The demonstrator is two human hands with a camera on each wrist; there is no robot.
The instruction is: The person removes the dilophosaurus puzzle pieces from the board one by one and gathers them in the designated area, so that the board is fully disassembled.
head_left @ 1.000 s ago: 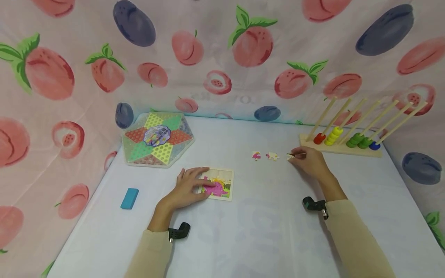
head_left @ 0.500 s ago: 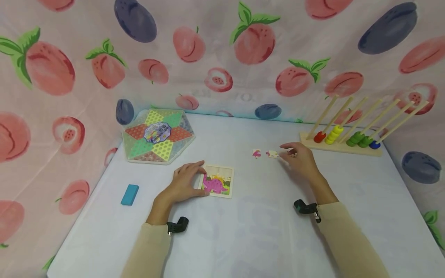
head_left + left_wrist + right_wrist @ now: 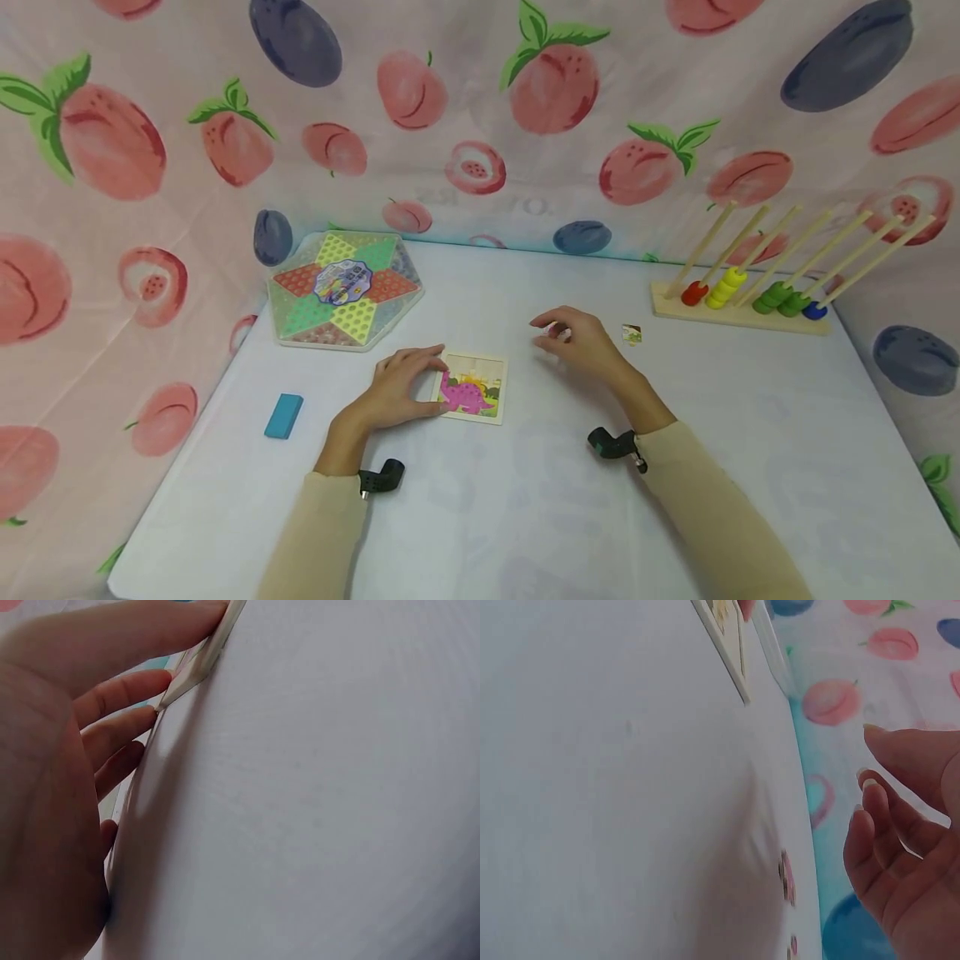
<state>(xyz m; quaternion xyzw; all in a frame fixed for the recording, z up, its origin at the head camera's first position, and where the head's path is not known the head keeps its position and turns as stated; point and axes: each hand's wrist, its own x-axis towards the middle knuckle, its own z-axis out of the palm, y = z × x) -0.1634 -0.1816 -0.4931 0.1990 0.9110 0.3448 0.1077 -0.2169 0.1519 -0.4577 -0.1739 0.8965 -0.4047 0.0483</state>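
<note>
A small wooden jigsaw tray [image 3: 490, 365] with a pink dinosaur picture lies mid-table, its upper part bare wood. My left hand [image 3: 393, 392] holds its left side, thumb at the near corner and fingers at the far one; thumb and fingertips meet the rim in the left wrist view. My right hand [image 3: 581, 342] hovers right of the tray, fingers bent, thumb and forefinger apart with nothing between them in the right wrist view. Two loose jigsaw pieces lie below it there, the nearer-centre piece [image 3: 787, 877] pinkish. Another jigsaw piece [image 3: 632, 334] lies to the hand's right.
A hexagonal Chinese checkers board [image 3: 307, 315] lies at the back left. A blue block [image 3: 283, 416] sits left of my left hand. At the back right stands a wooden bead rack [image 3: 738, 317] with upright rods. A fruit-print cloth [image 3: 480, 108] hangs behind the white table.
My right hand has let go of a jigsaw piece, now lying on the table, and moved left over the other two. My left fingers drew back from the picture to the tray's edge.
</note>
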